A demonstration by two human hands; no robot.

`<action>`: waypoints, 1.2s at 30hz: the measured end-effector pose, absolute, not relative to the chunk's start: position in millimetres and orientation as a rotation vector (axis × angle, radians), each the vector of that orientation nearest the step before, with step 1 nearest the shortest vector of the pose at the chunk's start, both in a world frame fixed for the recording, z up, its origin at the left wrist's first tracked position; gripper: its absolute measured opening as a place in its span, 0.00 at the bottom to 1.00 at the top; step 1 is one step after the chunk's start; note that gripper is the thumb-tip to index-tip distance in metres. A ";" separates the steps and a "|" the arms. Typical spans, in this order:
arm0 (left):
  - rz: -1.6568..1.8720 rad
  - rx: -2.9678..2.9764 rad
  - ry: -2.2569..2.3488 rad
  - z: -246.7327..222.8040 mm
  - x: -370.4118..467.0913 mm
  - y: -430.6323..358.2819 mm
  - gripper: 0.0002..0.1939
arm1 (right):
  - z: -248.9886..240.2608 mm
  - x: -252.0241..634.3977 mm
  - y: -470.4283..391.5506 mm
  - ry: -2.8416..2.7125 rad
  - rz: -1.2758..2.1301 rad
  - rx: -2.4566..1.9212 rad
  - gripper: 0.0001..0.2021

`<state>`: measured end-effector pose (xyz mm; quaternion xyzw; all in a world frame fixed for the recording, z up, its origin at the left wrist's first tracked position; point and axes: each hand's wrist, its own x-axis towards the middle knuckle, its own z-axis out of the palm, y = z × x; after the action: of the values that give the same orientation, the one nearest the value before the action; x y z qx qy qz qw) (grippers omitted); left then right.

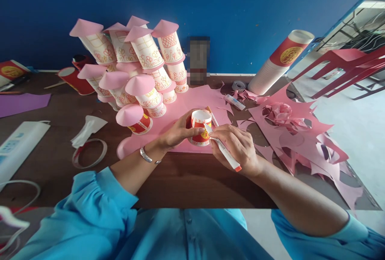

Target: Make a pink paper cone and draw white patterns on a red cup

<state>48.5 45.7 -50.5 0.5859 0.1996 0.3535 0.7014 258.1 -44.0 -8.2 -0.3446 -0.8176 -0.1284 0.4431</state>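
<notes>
A red and white paper cup (200,120) stands upright on pink paper (198,97), its open mouth facing up. My left hand (178,131) wraps round the cup's left side, thumb across its front. In my right hand (236,145) is a white marker (227,156) with an orange end; its tip meets the cup's front near the yellow emblem. A thin stick lies just behind the cup. To the left, several decorated cups with pink paper cones (140,85) are stacked; a red cup (141,126) with a cone stands in front of them.
Right of the pink paper are a glue tube (235,102), a grey tape roll (239,86), a tall stack of cups (276,63) and cut pink scraps (296,139). At left lie a tape ring (89,153), a white packet (21,147) and purple paper (24,104). A blue wall rises behind.
</notes>
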 end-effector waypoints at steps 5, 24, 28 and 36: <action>0.788 1.284 0.477 -48.7 49.2 44.3 0.32 | -8.6 257.0 -43.4 -2.007 -0.307 -0.852 0.10; 0.817 1.279 0.441 -50.5 47.3 43.1 0.27 | -11.8 259.0 -44.2 -1.983 -0.255 -0.835 0.13; 0.790 1.262 0.456 -43.8 49.9 40.2 0.28 | -12.3 258.6 -44.5 -1.987 -0.227 -0.823 0.14; 0.786 1.266 0.411 -40.6 52.7 39.3 0.28 | -8.3 257.0 -42.6 -1.974 -0.304 -0.832 0.09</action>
<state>52.7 39.3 -40.6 0.5718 0.1856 0.3551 0.7159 257.0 -42.6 -8.3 -0.3393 -0.8055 -0.1239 0.4698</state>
